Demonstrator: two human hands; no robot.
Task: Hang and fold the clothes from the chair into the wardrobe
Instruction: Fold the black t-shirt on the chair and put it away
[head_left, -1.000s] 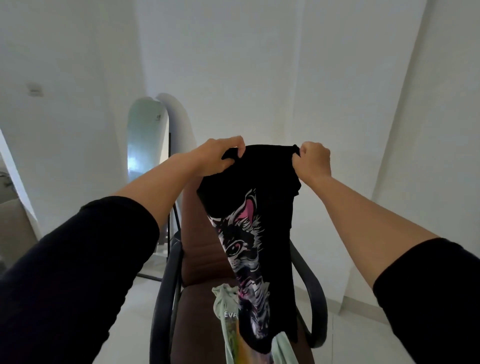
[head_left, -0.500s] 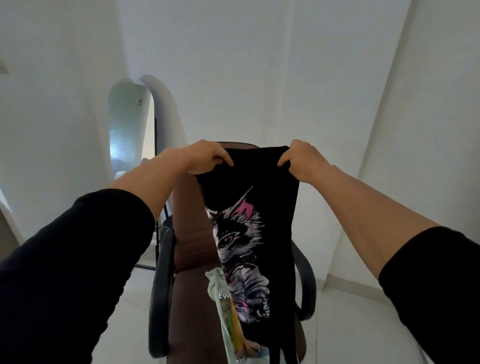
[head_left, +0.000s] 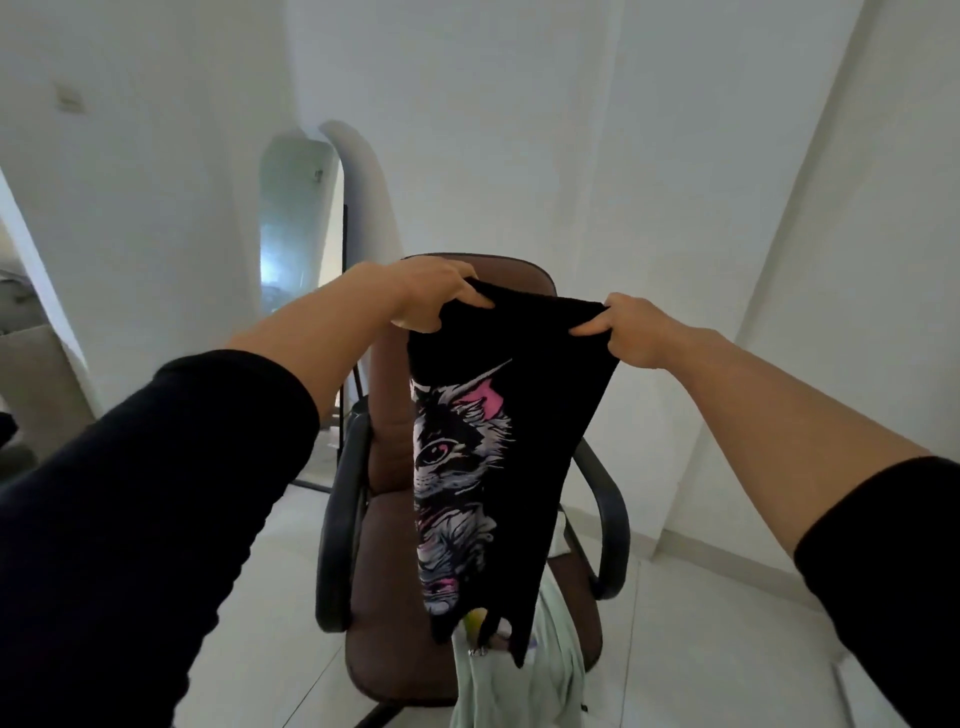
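We hold a black T-shirt (head_left: 524, 415) up in front of us, folded lengthwise so that half of a printed cat face — grey fur, pink ear — shows along its left edge. Our left hand (head_left: 434, 299) pinches the top edge at 11 o'clock, fingers curled round the fabric; our right hand (head_left: 631, 330) pinches the same edge at 1 o'clock. The shirt hangs straight down over a brown office chair (head_left: 384, 545) with black armrests, its lower end dangling above a pale green garment (head_left: 524, 686) that lies on the seat at 6 o'clock. At 10 o'clock, an arched standing mirror (head_left: 293, 228) leans by the white wall.
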